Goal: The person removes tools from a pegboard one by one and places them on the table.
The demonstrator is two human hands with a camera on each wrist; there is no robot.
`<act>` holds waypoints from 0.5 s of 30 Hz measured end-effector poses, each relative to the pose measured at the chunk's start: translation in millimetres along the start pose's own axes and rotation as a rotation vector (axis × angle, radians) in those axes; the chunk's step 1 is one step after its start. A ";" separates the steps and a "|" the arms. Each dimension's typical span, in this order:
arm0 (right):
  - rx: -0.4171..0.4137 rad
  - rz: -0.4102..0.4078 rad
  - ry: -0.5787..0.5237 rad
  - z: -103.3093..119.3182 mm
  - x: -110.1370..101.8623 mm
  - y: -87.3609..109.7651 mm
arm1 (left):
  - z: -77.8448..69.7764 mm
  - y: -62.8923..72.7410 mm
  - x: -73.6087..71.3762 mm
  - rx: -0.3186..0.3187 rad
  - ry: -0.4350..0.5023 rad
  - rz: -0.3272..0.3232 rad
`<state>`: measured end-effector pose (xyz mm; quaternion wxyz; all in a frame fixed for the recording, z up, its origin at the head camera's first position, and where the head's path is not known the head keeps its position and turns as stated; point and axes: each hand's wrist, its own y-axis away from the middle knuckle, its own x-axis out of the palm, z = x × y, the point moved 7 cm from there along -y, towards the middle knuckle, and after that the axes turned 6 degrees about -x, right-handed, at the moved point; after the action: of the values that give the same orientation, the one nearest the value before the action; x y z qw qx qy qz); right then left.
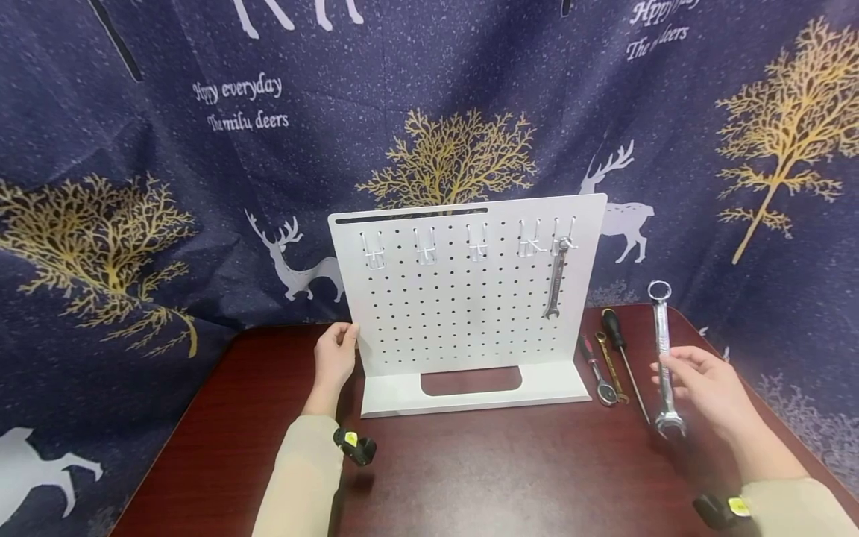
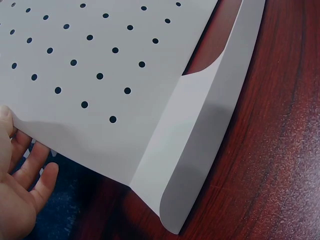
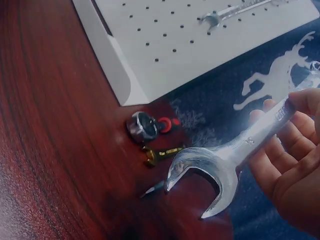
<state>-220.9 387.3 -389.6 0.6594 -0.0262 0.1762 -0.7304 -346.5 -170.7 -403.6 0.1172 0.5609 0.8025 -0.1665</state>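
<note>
A white pegboard (image 1: 470, 298) stands upright on its flat base. My left hand (image 1: 335, 354) pinches its left edge; in the left wrist view the thumb lies on the front of the board (image 2: 75, 145) and the fingers reach behind it. In my right hand (image 1: 705, 384) I hold a large silver combination wrench (image 1: 663, 335) by the shaft, ring end up and open end down. The right wrist view shows its open jaw end (image 3: 215, 170) close up. A smaller combination wrench (image 1: 556, 283) hangs from the rightmost hook on the board.
Several wire hooks (image 1: 478, 242) line the board's upper part. Right of the board lie a red-and-black-handled ratchet (image 1: 604, 388), a gold-coloured wrench (image 1: 609, 365) and a black-handled screwdriver (image 1: 620, 343) on the dark red table (image 1: 483, 477). A patterned blue cloth (image 1: 429, 67) hangs behind.
</note>
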 end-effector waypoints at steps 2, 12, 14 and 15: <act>0.032 -0.007 0.013 -4.0 -2.2 -1.3 | 0.7 0.2 -0.1 0.002 -0.002 0.002; 0.162 -0.055 -0.016 -26.6 -14.1 -11.1 | 2.0 -0.6 0.3 0.006 -0.012 -0.008; 0.175 -0.058 -0.042 -30.7 -16.1 -14.3 | 2.1 -1.3 0.9 0.003 -0.015 -0.005; 0.175 -0.056 -0.045 -32.4 -17.0 -16.2 | 2.2 -1.6 1.1 0.002 -0.015 -0.004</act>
<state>-242.9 412.1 -411.9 0.6424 0.0099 0.0961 -0.7602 -348.4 -171.2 -405.8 0.1223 0.5582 0.8025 -0.1717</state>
